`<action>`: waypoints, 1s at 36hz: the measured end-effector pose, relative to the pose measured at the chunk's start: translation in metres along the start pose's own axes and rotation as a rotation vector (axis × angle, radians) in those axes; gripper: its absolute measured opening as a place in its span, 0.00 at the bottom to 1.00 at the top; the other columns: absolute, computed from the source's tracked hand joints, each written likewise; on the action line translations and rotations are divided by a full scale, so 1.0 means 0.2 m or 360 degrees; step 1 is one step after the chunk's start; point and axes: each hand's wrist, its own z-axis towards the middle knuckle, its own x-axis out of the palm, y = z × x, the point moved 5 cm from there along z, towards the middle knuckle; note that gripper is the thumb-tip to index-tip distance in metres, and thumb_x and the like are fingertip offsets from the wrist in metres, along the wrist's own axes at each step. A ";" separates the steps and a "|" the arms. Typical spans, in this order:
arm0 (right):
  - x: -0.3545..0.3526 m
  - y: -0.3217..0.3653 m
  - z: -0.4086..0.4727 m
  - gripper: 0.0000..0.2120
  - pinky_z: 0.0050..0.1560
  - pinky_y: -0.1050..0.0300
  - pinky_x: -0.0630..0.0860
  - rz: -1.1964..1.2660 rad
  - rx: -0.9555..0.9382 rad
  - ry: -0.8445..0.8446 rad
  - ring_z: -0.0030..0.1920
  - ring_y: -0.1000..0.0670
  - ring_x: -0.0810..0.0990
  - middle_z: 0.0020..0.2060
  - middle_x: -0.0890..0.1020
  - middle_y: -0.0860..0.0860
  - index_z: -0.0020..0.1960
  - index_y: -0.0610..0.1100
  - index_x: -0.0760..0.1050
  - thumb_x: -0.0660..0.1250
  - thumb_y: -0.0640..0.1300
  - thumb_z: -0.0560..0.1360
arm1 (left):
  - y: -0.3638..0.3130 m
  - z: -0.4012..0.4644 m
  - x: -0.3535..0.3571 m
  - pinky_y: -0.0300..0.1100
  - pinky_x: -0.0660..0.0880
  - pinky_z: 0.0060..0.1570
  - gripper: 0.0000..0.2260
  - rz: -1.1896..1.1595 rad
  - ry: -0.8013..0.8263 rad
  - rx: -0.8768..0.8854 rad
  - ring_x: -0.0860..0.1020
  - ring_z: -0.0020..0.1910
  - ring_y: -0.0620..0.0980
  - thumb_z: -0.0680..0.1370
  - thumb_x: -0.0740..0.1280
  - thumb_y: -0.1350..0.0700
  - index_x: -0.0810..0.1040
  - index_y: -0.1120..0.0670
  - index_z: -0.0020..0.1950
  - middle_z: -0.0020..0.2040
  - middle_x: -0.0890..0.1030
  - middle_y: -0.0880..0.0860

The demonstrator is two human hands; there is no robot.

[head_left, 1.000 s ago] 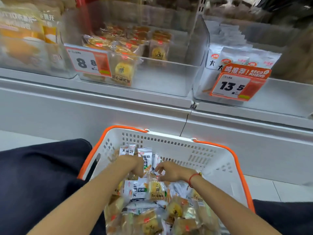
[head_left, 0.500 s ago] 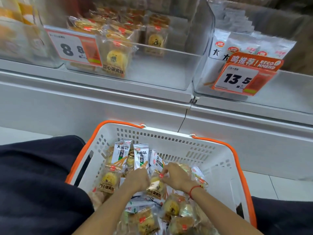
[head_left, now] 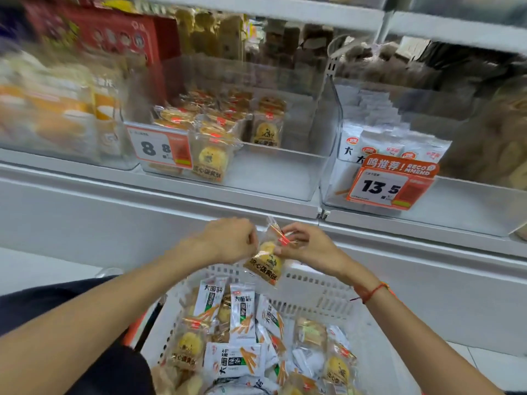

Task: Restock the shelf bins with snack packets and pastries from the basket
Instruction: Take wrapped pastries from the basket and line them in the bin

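A clear-wrapped yellow pastry packet (head_left: pixel 266 262) hangs above the white basket (head_left: pixel 319 292), held between both hands. My left hand (head_left: pixel 228 240) pinches its left edge, and my right hand (head_left: pixel 303 246) pinches its top right corner by the red seal. The basket below holds several more pastries and white snack packets (head_left: pixel 242 315). On the shelf above, a clear bin (head_left: pixel 273 172) with an 8.8 price tag holds like pastries in its left half. The bin to its right (head_left: pixel 470 201), tagged 13.5, holds white snack packets (head_left: pixel 370 143).
A blurred bin of orange and white packs (head_left: pixel 57 121) stands at the far left. Brown goods and a red box (head_left: pixel 114 35) fill the shelf behind. A white shelf front (head_left: pixel 142 212) runs between bins and basket. My dark-clothed knee (head_left: pixel 42 306) is at lower left.
Both hands have risen out of the basket with one pastry packet between them, up toward the shelf front. The view has tilted upward.
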 end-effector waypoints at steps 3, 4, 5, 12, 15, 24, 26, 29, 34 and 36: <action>-0.05 0.16 -0.01 0.17 0.54 0.61 0.77 -0.0063 -0.0172 -0.0164 0.51 0.54 0.81 0.48 0.83 0.53 0.55 0.46 0.77 0.77 0.44 0.68 | -0.02 -0.08 -0.26 0.41 0.70 0.37 0.19 0.0304 -0.0456 0.0092 0.79 0.43 0.46 0.76 0.61 0.34 0.80 0.48 0.42 0.41 0.82 0.45; -0.06 0.22 -0.02 0.16 0.56 0.58 0.77 -0.0109 -0.0230 -0.0212 0.51 0.55 0.81 0.47 0.83 0.53 0.53 0.48 0.78 0.77 0.46 0.68 | -0.03 -0.11 -0.35 0.40 0.68 0.35 0.21 0.0292 -0.0687 0.0112 0.78 0.40 0.46 0.75 0.59 0.32 0.78 0.47 0.40 0.38 0.81 0.45; -0.08 0.29 -0.03 0.15 0.55 0.58 0.77 -0.0192 -0.0281 -0.0258 0.50 0.57 0.80 0.47 0.83 0.55 0.52 0.50 0.78 0.77 0.48 0.68 | -0.03 -0.13 -0.43 0.39 0.66 0.33 0.21 0.0223 -0.0935 0.0144 0.76 0.37 0.45 0.76 0.58 0.32 0.77 0.46 0.39 0.34 0.78 0.44; -0.24 0.73 -0.17 0.11 0.42 0.75 0.71 -0.0534 -0.0657 -0.0736 0.47 0.69 0.76 0.43 0.80 0.62 0.52 0.52 0.76 0.72 0.51 0.71 | 0.15 -0.09 -0.71 0.48 0.73 0.39 0.08 -0.0031 -0.1629 0.0120 0.77 0.46 0.54 0.78 0.65 0.49 0.82 0.50 0.47 0.40 0.80 0.48; -0.31 0.86 -0.16 0.11 0.41 0.76 0.71 -0.0493 -0.0765 -0.0864 0.48 0.70 0.76 0.44 0.80 0.63 0.53 0.50 0.76 0.72 0.48 0.72 | 0.17 -0.07 -0.73 0.41 0.66 0.32 0.08 0.0102 -0.1670 0.0167 0.75 0.44 0.51 0.77 0.67 0.49 0.84 0.50 0.45 0.40 0.79 0.48; -0.41 1.10 0.14 0.15 0.44 0.49 0.76 -0.1213 -0.0797 -0.1179 0.52 0.46 0.78 0.51 0.81 0.51 0.60 0.49 0.70 0.67 0.48 0.75 | 0.24 0.02 -0.70 0.48 0.62 0.58 0.18 0.0104 -0.1421 -0.0109 0.73 0.58 0.52 0.81 0.55 0.45 0.82 0.50 0.56 0.58 0.80 0.50; -0.43 1.06 0.30 0.14 0.44 0.50 0.73 -0.1387 -0.0618 -0.1055 0.52 0.43 0.78 0.53 0.81 0.49 0.59 0.47 0.69 0.67 0.47 0.75 | 0.25 0.02 -0.70 0.47 0.61 0.60 0.18 0.0112 -0.1369 -0.0144 0.73 0.60 0.52 0.82 0.54 0.45 0.81 0.50 0.58 0.61 0.79 0.50; -0.46 0.96 0.54 0.12 0.53 0.50 0.76 -0.1269 -0.0334 -0.0736 0.55 0.43 0.79 0.55 0.81 0.47 0.56 0.48 0.74 0.69 0.46 0.73 | 0.24 0.02 -0.71 0.48 0.62 0.61 0.18 0.0123 -0.1328 -0.0157 0.73 0.60 0.53 0.82 0.54 0.45 0.80 0.50 0.59 0.63 0.78 0.51; -0.43 0.83 0.75 0.07 0.48 0.58 0.71 -0.0997 -0.0164 -0.0478 0.52 0.46 0.78 0.52 0.81 0.44 0.51 0.44 0.77 0.71 0.42 0.74 | 0.24 0.02 -0.71 0.48 0.63 0.60 0.18 0.0136 -0.1327 -0.0166 0.74 0.57 0.53 0.82 0.54 0.46 0.81 0.50 0.57 0.58 0.79 0.52; -0.41 0.80 0.78 0.05 0.46 0.58 0.70 -0.1047 -0.0138 -0.0501 0.50 0.45 0.77 0.52 0.81 0.43 0.49 0.45 0.75 0.70 0.41 0.75 | 0.24 0.02 -0.71 0.48 0.63 0.60 0.18 0.0132 -0.1330 -0.0159 0.74 0.57 0.53 0.82 0.54 0.46 0.80 0.50 0.57 0.59 0.79 0.51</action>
